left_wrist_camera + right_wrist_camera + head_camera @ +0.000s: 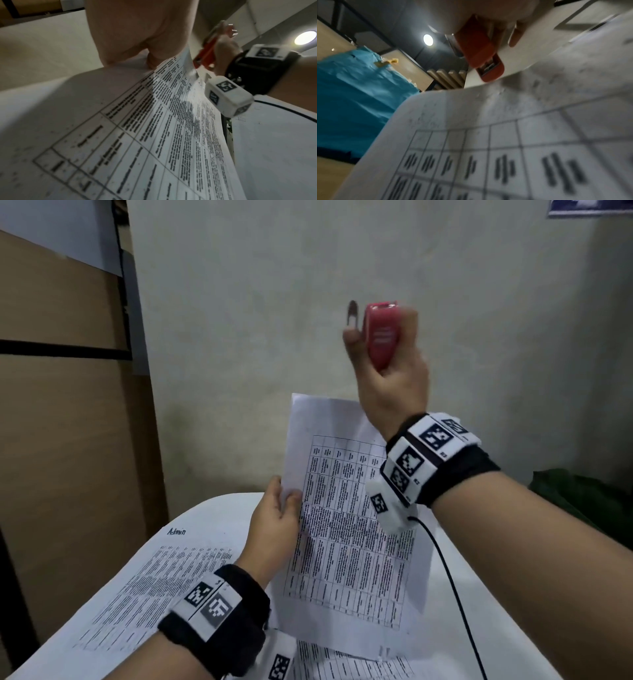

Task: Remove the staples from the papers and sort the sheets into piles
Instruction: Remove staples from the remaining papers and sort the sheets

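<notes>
- Left hand (274, 517): its grip is a pinch on the left edge of a printed sheet (346, 529), thumb on the face and fingers behind. The sheet is raised off the bench (219, 508) and tilts up toward the wall.
- Right hand (390, 378): its grip is closed round a red stapler (382, 333), which is lifted well above the sheet's top edge and does not touch it. A metal tongue stands at the upper end (blurred; whether it carries a staple cannot be told).
- Held sheet: the right wrist view shows small marks near its top margin, possibly staple holes. No staple is visible there. Whether one sheet or several are pinched cannot be told.
- Sorted so far: one printed sheet marked "Admin" (154, 580) lies flat on the bench to the left, and further sheets (342, 666) lie under the held one at the near edge. Judged as piles begun, not finished.
- Assessment: the task looks partly done. The held sheet appears freed and awaits placing on a pile. How many stapled sets remain is not shown.
</notes>
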`<state>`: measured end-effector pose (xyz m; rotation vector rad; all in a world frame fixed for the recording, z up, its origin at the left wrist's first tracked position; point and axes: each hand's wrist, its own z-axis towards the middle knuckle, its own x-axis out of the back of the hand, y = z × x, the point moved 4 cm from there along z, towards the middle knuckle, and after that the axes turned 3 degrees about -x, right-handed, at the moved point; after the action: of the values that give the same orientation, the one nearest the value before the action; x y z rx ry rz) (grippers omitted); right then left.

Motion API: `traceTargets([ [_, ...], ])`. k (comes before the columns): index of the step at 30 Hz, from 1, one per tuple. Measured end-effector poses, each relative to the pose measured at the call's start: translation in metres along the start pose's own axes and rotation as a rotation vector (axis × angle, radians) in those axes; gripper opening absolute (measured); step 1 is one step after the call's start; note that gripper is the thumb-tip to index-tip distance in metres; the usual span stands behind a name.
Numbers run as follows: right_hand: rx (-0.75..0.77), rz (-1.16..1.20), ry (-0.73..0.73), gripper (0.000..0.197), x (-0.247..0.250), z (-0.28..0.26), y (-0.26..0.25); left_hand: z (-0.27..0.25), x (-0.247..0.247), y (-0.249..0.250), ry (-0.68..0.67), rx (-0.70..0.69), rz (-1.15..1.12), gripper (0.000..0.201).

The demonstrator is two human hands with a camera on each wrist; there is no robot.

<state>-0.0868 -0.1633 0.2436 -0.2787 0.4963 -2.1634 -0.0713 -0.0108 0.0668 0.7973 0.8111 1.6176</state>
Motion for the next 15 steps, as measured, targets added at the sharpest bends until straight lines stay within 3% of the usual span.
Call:
traceTargets([
  [4,-0.113,-0.074,-0.225,0.039,-0.033,-0.012,0.010,-0.001,-0.001,0.001,-0.023,-0.015,0.032,0.008],
  [9,-0.220,0.022,-0.190,0.035,-0.043,-0.018,0.012,-0.001,-0.001,-0.002,-0.033,-0.048,0.091,0.004],
  [15,-0.263,0.146,-0.140,0.030,-0.046,-0.019,0.008,-0.010,-0.002,-0.001,-0.054,-0.057,0.077,0.013],
])
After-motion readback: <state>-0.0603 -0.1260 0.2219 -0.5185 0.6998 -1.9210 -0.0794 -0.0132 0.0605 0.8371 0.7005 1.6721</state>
